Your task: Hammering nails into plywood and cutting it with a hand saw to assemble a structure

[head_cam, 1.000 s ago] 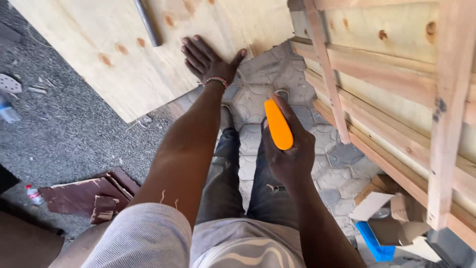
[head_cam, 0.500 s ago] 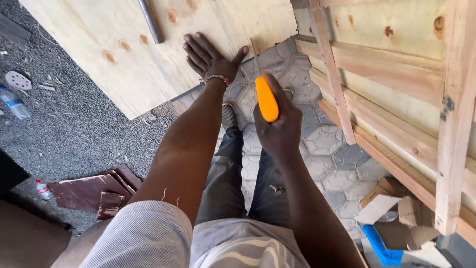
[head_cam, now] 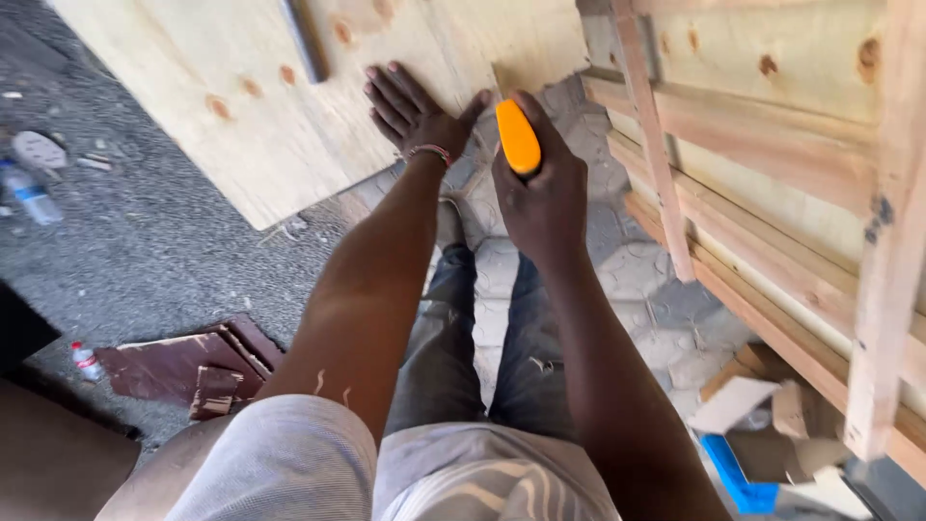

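A large pale plywood sheet (head_cam: 241, 106) with knots lies across the upper left. My left hand (head_cam: 415, 114) rests flat on it near its lower right edge, fingers spread, with a bracelet at the wrist. My right hand (head_cam: 545, 193) is closed round an orange tool handle (head_cam: 518, 138), held right beside the left hand at the sheet's corner. The tool's working end is hidden behind the hand. My legs in dark trousers stand below on the paving.
A wooden frame of boards and battens (head_cam: 772, 193) stands at the right. A grey metal bar (head_cam: 304, 39) lies on the sheet. Dark red board scraps (head_cam: 183, 371) and plastic bottles (head_cam: 29, 193) lie on gravel at left. Offcuts and a blue piece (head_cam: 738, 473) sit at bottom right.
My right hand with the orange handle has moved up and forward to the plywood's edge, closing on my left hand. The left hand stays flat on the sheet.
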